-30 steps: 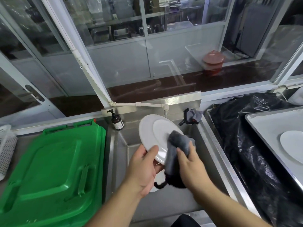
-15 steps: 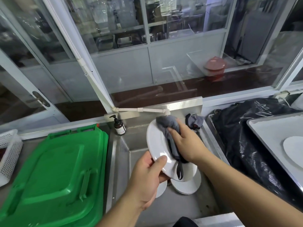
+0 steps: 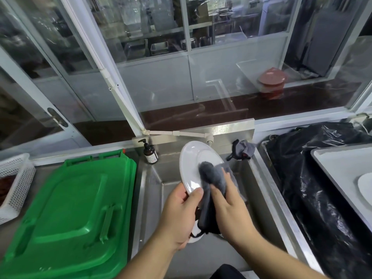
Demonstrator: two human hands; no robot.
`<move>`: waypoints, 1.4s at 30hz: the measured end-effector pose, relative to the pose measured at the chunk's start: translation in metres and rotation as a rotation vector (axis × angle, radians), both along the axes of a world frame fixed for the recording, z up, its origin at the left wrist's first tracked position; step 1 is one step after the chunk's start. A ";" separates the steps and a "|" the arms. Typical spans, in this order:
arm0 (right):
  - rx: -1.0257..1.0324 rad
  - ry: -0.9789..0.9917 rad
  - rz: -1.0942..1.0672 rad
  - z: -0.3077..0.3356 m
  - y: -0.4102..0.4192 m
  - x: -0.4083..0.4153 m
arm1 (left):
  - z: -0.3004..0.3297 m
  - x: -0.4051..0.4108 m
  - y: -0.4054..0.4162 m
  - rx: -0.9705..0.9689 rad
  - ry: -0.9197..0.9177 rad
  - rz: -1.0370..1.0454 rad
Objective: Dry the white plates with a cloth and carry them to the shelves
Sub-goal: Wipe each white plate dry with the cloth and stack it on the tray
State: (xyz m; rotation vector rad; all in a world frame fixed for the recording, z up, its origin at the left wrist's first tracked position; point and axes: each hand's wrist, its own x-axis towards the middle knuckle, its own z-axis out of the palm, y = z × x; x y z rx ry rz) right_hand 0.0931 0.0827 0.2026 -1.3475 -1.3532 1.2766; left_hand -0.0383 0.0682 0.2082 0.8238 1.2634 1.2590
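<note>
I hold a white plate (image 3: 192,161) tilted on edge above the steel sink (image 3: 267,178). My left hand (image 3: 179,214) grips its near rim, thumb on the face. My right hand (image 3: 231,208) presses a grey cloth (image 3: 211,176) against the plate's face; the cloth's dark tail hangs down between my hands. A sliver of another white plate (image 3: 194,237) shows in the sink under my hands. One more white plate (image 3: 365,190) lies on the grey tray (image 3: 332,164) at the right edge.
A green bin lid (image 3: 66,214) covers the counter left of the sink. A brown pump bottle (image 3: 150,153) stands at the sink's back left corner, a second grey rag (image 3: 243,149) at the back right. Black plastic sheeting (image 3: 314,178) lies right of the sink. A white basket (image 3: 16,184) sits far left.
My right hand has drawn the cloth back down the plate, from its top rim to the lower middle of its face. My left hand keeps hold of the near rim.
</note>
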 end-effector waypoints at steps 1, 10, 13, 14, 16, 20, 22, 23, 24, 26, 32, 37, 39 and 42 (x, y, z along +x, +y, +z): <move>0.068 -0.055 0.050 0.002 0.000 0.002 | 0.000 -0.001 -0.001 -0.016 -0.025 -0.007; 0.472 -0.418 0.484 0.026 0.065 0.024 | 0.004 0.002 -0.005 -0.118 -0.156 -0.110; 0.449 -0.390 0.371 0.032 0.084 0.021 | 0.001 0.006 -0.007 -0.110 -0.145 -0.111; 0.425 -0.373 0.329 0.033 0.089 0.020 | 0.000 0.008 -0.008 -0.100 -0.137 -0.107; 0.323 -0.364 0.224 0.031 0.097 0.017 | -0.001 0.010 -0.008 -0.072 -0.110 -0.082; 0.059 -0.225 -0.016 0.024 0.101 0.010 | -0.006 0.014 -0.008 -0.012 -0.007 -0.041; -0.086 -0.094 -0.096 0.023 0.096 0.005 | -0.009 0.016 -0.007 0.005 0.064 -0.025; -0.163 -0.041 -0.129 0.023 0.093 0.004 | -0.011 0.016 -0.007 0.021 0.104 -0.033; -0.226 -0.005 -0.153 0.021 0.089 0.002 | -0.014 0.017 -0.007 0.036 0.150 -0.040; -0.346 0.041 -0.164 0.018 0.082 -0.001 | -0.018 0.016 -0.006 0.046 0.262 -0.047; -0.623 0.508 -0.105 0.020 0.064 0.000 | -0.019 0.010 -0.001 0.068 0.601 -0.167; -0.522 0.460 -0.004 0.035 0.059 0.011 | -0.017 0.011 -0.006 0.138 0.977 -0.214; -0.507 0.454 -0.059 0.029 0.058 0.019 | -0.020 0.015 -0.008 0.247 1.105 -0.224; -0.514 0.418 -0.156 0.011 0.056 0.033 | -0.021 0.018 -0.011 0.368 1.454 -0.270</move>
